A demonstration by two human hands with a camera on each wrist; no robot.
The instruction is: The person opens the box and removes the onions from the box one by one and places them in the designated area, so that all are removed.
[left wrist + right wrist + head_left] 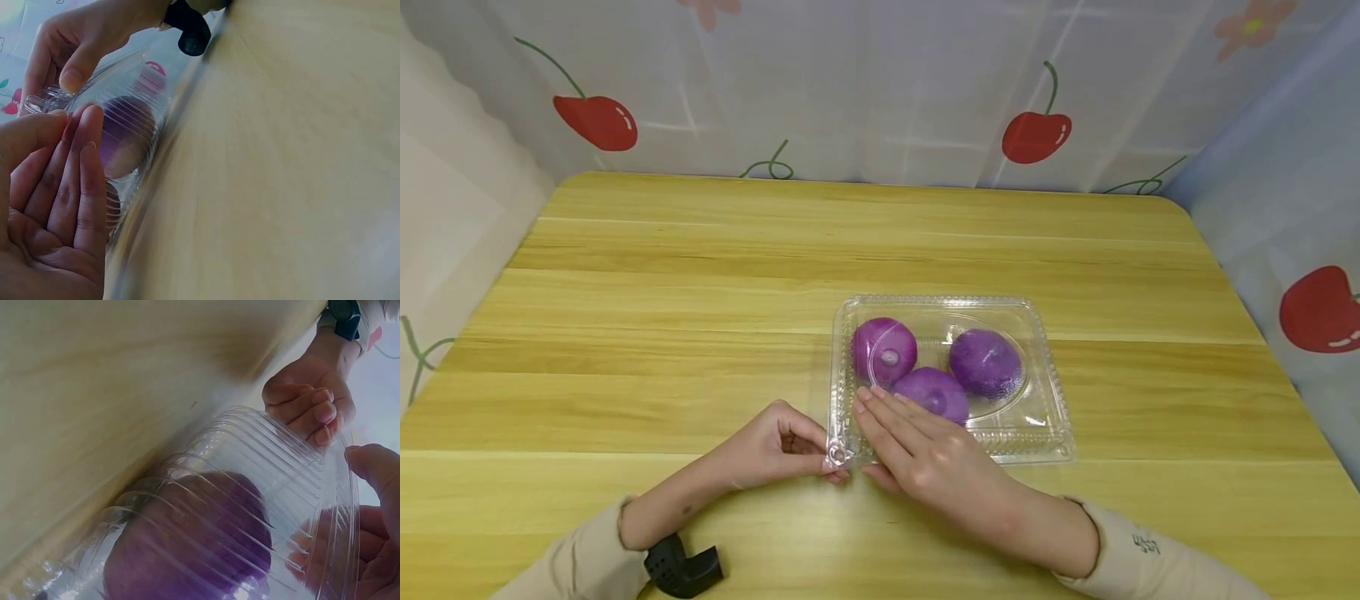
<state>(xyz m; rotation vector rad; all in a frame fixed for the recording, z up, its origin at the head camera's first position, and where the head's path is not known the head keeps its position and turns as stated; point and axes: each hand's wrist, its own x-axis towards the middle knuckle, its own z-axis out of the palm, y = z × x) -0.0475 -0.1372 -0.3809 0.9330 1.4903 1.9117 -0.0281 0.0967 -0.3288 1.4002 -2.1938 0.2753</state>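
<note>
Three purple onions (883, 350) sit inside a clear plastic clamshell box (1036, 417) with its lid lying over them. At the box's near left corner, my left hand (775, 450) pinches the rim between thumb and fingertips. My right hand (951, 471) lies over the front part of the lid, fingers nearly straight and partly covering the closest onion. Its thumb (375, 469) presses the rim from the front in the right wrist view. Through the ribbed side wall, an onion (128, 134) shows in the left wrist view, beside my two hands.
The box stands on a wood-grain table (685, 317), right of its middle. A pale curtain (880, 92) with cherry prints hangs behind the table and along its sides. A black wrist device (681, 568) sits by my left cuff.
</note>
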